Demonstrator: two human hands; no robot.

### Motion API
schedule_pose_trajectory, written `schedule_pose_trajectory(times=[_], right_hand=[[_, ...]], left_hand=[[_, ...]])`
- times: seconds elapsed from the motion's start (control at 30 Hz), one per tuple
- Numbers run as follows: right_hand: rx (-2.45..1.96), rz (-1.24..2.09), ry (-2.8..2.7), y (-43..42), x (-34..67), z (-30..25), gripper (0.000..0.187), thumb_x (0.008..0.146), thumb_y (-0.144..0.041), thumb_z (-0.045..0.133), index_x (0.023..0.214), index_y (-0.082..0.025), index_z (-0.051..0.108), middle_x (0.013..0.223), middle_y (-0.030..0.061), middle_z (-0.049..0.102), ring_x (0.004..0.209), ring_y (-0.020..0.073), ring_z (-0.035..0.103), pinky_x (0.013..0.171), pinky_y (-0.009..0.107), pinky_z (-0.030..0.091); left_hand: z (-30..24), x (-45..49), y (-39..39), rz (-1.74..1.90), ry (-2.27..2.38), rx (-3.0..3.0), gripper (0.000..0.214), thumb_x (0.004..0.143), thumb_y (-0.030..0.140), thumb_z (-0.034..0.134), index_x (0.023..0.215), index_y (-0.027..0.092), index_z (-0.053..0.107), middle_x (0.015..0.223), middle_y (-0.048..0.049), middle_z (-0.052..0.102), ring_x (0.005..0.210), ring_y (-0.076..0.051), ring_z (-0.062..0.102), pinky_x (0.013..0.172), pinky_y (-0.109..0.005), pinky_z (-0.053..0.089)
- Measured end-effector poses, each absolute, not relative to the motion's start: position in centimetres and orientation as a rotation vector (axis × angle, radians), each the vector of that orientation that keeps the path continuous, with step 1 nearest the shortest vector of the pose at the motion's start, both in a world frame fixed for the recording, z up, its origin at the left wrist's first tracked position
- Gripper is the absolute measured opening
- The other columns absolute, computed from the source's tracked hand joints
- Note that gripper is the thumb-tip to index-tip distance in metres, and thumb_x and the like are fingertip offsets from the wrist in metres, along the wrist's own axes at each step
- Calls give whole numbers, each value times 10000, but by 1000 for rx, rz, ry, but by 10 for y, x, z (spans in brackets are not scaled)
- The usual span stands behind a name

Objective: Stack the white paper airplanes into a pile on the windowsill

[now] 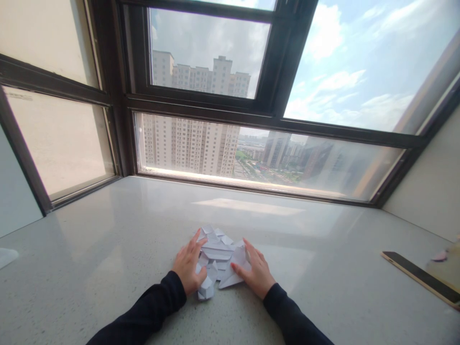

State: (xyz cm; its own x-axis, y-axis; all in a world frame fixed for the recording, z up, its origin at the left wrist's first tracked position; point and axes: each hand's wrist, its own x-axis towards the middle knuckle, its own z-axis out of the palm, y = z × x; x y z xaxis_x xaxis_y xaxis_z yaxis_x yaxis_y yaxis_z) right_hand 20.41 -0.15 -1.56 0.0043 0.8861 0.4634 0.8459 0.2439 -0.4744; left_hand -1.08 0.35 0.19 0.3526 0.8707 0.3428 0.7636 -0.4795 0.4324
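head view: folded white papers (217, 251), heaped on counter (323, 273), left hand (189, 262) and right hand (257, 269) curved against either side (firmness of grip untellable), seemingly to keep pieces together.

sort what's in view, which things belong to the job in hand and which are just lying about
Job in hand:
folded white paper pieces, between the left hand and right hand

Apparently just lying about:
dark flat object, likely a phone, on the right
white item, cut off at the left edge
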Motion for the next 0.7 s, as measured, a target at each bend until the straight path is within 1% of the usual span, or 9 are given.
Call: schedule_pose_trajectory(times=[0.07,0.1,0.17,0.23,0.33,0.47,0.53,0.63,0.7], right_hand=[[-1556,133,-1854,-3,201,-15,620,608,-404,565,1159,-182,388,1074,81,522,1004,251,452,863,405,326],[-1529,173,-1864,-3,199,-13,622,607,-394,571,1161,-181,384,1064,80,529,993,245,461,862,401,330],[-1454,269,-1880,-5,196,-8,614,610,-366,576,1161,-180,377,1053,79,534,979,232,473,855,384,347],[-1361,358,-1889,-7,193,-3,586,622,-332,570,1153,-180,375,1071,79,519,978,218,474,838,357,371],[-1283,431,-1849,-9,190,2,509,641,-284,546,1117,-182,401,1051,75,513,923,197,498,754,310,427],[-1280,512,-1717,-8,189,5,407,660,-289,524,1048,-192,451,878,45,536,700,152,534,597,265,462],[-1219,599,-1661,-8,190,7,379,680,-309,506,1035,-190,449,813,29,525,640,136,527,548,248,463],[-1111,688,-1569,-9,191,11,363,699,-327,494,1030,-188,439,761,16,513,637,135,531,553,241,468],[-1077,686,-1484,-10,192,14,353,712,-337,485,1028,-188,434,777,23,513,664,142,535,574,247,469]], left_hand=[[0,-7,0,751,1450,2437,622,578,145,449,1176,210,291,1343,-93,172,1181,-285,233,913,-516,193],[0,-6,-2,747,1423,2449,624,581,143,449,1179,211,287,1344,-93,172,1182,-288,231,914,-524,184],[0,-4,-4,762,1345,2465,622,587,145,448,1184,208,285,1343,-88,177,1181,-273,242,928,-497,199],[0,-3,-5,789,1245,2459,611,595,151,449,1183,198,290,1341,-82,182,1178,-249,259,935,-436,247],[3,-3,-4,863,1105,2430,565,615,139,442,1165,179,317,1330,-77,213,1182,-218,260,948,-373,272],[6,-4,0,992,1008,2394,456,659,133,431,1111,169,379,1278,-81,314,1169,-197,282,966,-348,264],[9,-5,1,1067,999,2380,398,696,153,417,1094,171,399,1243,-81,363,1147,-191,319,954,-338,289],[14,-8,2,1202,1020,2362,334,748,190,390,1080,182,420,1201,-74,412,1118,-190,359,935,-332,319],[18,-11,3,1303,1049,2355,313,770,205,380,1080,192,421,1192,-68,419,1110,-189,369,927,-332,328]])
